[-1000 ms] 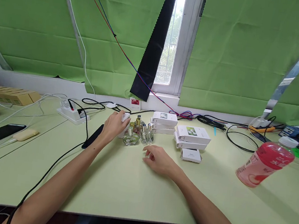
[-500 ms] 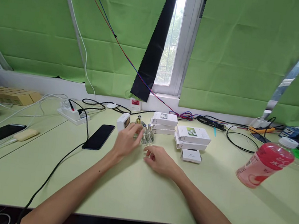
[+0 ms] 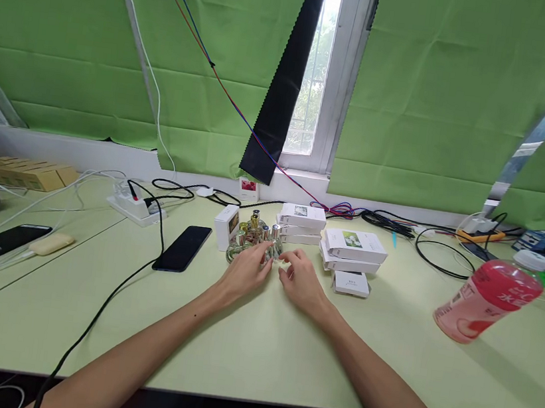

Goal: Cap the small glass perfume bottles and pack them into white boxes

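Note:
Several small glass bottles (image 3: 240, 241) with gold and silver caps stand in a cluster at the middle of the table. My left hand (image 3: 244, 270) reaches up to their front, fingers curved and apart at the silver-capped ones; whether the fingertips touch the glass is unclear. Just right of it, my right hand (image 3: 301, 280) rests low over the table, fingers bent and spread, with nothing visible in its grasp. A white box (image 3: 226, 227) with a picture on its side stands upright left of the bottles. Two stacks of flat white boxes (image 3: 302, 216) (image 3: 355, 245) lie behind and to the right.
A black phone (image 3: 183, 248) lies left of the bottles, beside a black cable and a white power strip (image 3: 135, 207). A pink drink bottle (image 3: 490, 296) stands at the right. A small white box (image 3: 351, 283) lies before the right stack. Cables run along the back wall.
My left hand has moved right and toward me, uncovering the gold-capped bottles. My right hand has risen slightly toward the bottles, its fingers more spread.

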{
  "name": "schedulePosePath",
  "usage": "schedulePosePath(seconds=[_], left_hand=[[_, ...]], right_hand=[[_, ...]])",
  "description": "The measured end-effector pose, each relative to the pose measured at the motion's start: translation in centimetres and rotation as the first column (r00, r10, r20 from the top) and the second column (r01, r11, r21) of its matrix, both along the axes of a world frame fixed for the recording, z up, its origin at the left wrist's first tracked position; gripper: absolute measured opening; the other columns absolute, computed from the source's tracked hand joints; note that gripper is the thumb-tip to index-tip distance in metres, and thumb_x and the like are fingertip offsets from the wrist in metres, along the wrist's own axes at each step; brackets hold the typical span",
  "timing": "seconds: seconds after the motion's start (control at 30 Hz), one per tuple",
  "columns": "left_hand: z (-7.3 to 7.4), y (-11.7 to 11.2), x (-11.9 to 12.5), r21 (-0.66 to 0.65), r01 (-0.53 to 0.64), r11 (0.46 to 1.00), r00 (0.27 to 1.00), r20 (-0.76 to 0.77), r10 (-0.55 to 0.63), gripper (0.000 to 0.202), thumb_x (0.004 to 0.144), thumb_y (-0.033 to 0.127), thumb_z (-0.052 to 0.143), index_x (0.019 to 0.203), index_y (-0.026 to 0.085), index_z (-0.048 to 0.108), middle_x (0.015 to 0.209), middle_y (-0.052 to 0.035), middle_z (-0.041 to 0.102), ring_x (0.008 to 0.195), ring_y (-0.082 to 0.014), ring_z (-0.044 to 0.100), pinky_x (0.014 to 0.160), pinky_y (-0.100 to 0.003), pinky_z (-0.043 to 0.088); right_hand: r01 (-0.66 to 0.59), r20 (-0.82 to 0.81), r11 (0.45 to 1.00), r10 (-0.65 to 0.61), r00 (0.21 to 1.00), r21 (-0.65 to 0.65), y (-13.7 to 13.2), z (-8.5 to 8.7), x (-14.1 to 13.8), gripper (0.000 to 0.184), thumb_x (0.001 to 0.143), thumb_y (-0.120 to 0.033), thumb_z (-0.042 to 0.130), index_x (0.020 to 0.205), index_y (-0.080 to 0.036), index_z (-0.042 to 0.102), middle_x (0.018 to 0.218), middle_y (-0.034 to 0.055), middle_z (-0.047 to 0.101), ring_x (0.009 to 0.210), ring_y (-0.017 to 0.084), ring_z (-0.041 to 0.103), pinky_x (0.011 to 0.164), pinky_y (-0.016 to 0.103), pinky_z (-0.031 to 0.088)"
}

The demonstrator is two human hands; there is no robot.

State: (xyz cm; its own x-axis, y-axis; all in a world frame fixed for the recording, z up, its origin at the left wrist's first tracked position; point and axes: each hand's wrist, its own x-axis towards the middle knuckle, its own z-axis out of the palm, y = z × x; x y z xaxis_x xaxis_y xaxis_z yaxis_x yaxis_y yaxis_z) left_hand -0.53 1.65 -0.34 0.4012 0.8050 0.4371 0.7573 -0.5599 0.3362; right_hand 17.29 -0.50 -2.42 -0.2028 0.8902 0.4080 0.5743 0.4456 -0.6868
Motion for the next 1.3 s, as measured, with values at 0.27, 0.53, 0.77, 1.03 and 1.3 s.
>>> schedulePosePath(seconds=[0.27,0.53,0.77,1.03,1.3], left_hand=[[-0.1,0.5,-0.4,-0.012,0.0,1.0,0.997,-0.071,-0.001,0.042,0.097,0.024,0.049,0.137,0.018,0.055,0.092,-0.0092,0.071,0.077,-0.0237,0.067,0.067,-0.03,0.046],[0.4,0.3,-0.6,-0.007,0.014,1.0,0.983,-0.185,-0.015,0.033,0.096,0.018,0.049,0.127,0.019,0.06,0.096,-0.0105,0.072,0.088,-0.027,0.069,0.066,-0.028,0.044],[0.9,0.0,-0.5,-0.02,-0.056,0.998,0.971,-0.235,0.05,0.027,0.097,0.023,0.048,0.119,0.02,0.063,0.086,-0.0087,0.073,0.079,-0.0265,0.069,0.061,-0.029,0.039],[0.6,0.0,-0.6,-0.016,-0.039,0.999,0.988,-0.153,0.036,0.022,0.096,0.025,0.048,0.108,0.02,0.065,0.073,-0.0046,0.069,0.071,-0.0237,0.065,0.061,-0.029,0.036],[0.5,-0.5,-0.4,-0.064,0.026,0.998,0.991,-0.126,-0.033,0.019,0.096,0.025,0.047,0.094,0.02,0.065,0.068,-0.0029,0.065,0.066,-0.0209,0.061,0.062,-0.029,0.035]], right_hand=[[-0.014,-0.01,1.0,0.014,1.0,0.025,0.4,-0.8,0.2,0.04,0.088,-0.009,0.061,0.125,-0.021,0.06,0.125,0.0104,0.045,0.07,0.009,0.059,0.074,0.034,0.058],[-0.071,-0.006,0.997,0.071,0.997,0.017,0.7,-1.4,0.3,0.046,0.086,-0.01,0.064,0.13,-0.024,0.059,0.13,0.0105,0.043,0.072,0.009,0.06,0.078,0.035,0.059],[-0.062,0.03,0.998,0.063,0.998,-0.017,0.5,-1.1,0.3,0.053,0.086,-0.012,0.065,0.137,-0.025,0.059,0.143,0.0153,0.036,0.076,0.009,0.062,0.09,0.042,0.057],[-0.072,0.14,0.996,0.08,0.987,-0.056,0.5,-1.1,0.1,0.066,0.089,-0.017,0.066,0.152,-0.025,0.048,0.16,0.0201,0.027,0.088,0.017,0.067,0.103,0.048,0.051],[0.033,0.07,0.999,-0.031,0.997,-0.017,0.9,-0.7,0.2,0.046,0.09,-0.015,0.06,0.136,-0.017,0.061,0.147,0.0196,0.045,0.098,0.022,0.068,0.101,0.045,0.051]])
